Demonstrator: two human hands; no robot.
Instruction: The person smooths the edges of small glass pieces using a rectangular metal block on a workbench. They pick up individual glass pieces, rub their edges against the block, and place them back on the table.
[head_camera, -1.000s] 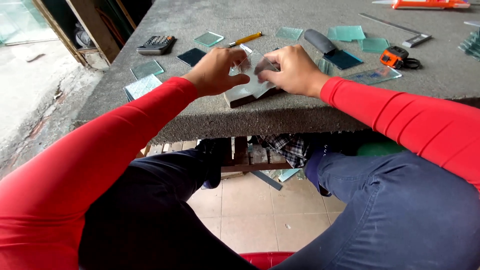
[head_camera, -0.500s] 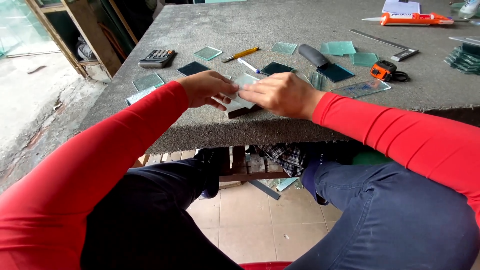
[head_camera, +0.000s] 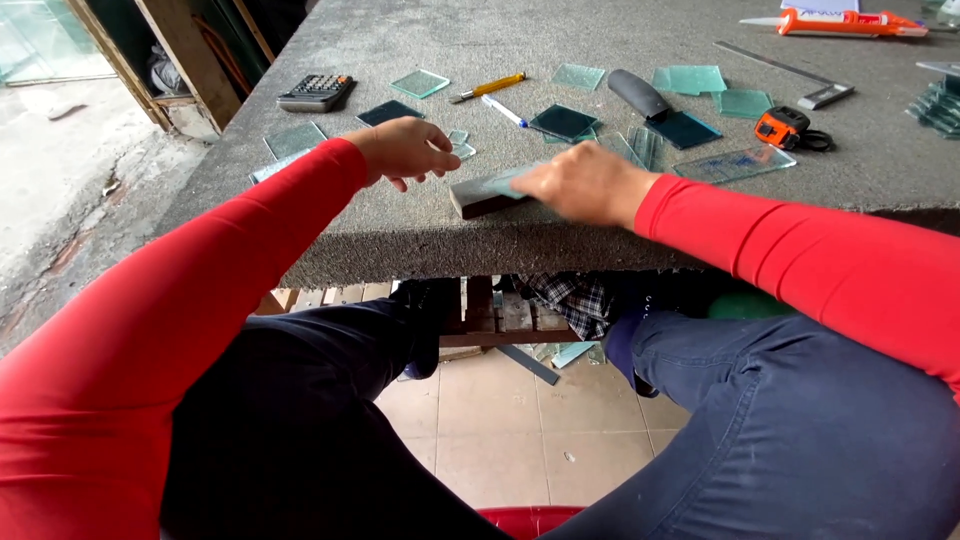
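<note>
my right hand (head_camera: 585, 185) presses a small glass piece (head_camera: 515, 180) against a dark block (head_camera: 478, 195) that sits at the near edge of the bench (head_camera: 400, 240); the hand is blurred, fingers closed over the glass. my left hand (head_camera: 405, 150) hovers just left of the block, fingers loosely curled, holding nothing and not touching it as far as i can tell. to do this well i judge the block should be steadied with the free hand so it does not slide off the edge, and the glass kept at a steady tilt with light, even pressure, fingertips clear of the sharp rim. more glass squares (head_camera: 420, 83) lie scattered toward the middle, with a calculator (head_camera: 315, 92) near the left edge, a yellow cutter (head_camera: 488, 87) and a pen (head_camera: 503, 110) beyond my hands, a tape measure (head_camera: 785, 127) to the right, and an orange tube (head_camera: 840, 22) by the far right corner.
</note>
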